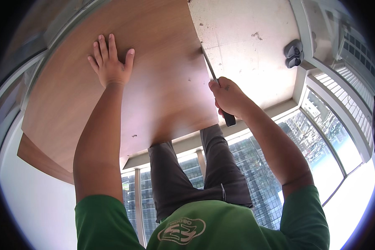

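My left hand (110,64) lies flat on a brown wooden tabletop (162,54), fingers and thumb spread, holding nothing. At the table's right edge, my right hand (228,96) is closed around the black handle of a knife (209,62). The long, narrow blade points away from me and runs along the edge, its tip at or very near the wood. Whether the blade touches the edge along its length cannot be told. The butt of the handle sticks out below my fist.
Small scraps (134,136) lie on the tabletop. Pale floor (246,54) spreads to the right, with more bits (257,36) on it. Dark slippers (293,54) rest by the far right wall. Tall windows (258,166) stand along the near side and right.
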`<state>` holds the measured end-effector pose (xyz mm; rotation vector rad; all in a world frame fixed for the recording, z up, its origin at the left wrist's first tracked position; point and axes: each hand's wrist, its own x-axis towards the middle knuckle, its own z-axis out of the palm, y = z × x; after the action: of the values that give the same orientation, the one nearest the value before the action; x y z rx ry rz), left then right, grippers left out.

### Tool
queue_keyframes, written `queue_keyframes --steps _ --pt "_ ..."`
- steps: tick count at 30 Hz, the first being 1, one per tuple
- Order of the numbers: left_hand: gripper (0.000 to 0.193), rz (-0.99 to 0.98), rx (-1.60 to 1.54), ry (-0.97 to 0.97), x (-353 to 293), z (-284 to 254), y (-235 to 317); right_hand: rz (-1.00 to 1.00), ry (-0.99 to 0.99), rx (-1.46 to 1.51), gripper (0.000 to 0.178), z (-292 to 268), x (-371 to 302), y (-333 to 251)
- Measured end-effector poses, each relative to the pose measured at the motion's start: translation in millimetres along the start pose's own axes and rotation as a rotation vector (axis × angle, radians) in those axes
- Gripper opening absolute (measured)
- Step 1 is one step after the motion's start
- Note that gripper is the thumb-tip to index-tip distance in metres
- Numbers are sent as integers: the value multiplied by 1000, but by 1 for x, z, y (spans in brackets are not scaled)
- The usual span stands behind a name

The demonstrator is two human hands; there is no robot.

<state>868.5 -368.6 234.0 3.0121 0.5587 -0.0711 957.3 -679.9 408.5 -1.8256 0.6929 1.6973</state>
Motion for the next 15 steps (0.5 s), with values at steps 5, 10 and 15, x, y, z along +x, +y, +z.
queue_keyframes --steps 5,10,15 --pt "84 2 -3 -9 -1 4 2 -15 6 -55 32 -22 37 -26" --pt "84 -1 -14 -1 -2 2 0 -101 51 23 34 -13 8 -37" --pt "84 8 -16 32 0 5 5 -96 32 -61 35 -26 48 -43"
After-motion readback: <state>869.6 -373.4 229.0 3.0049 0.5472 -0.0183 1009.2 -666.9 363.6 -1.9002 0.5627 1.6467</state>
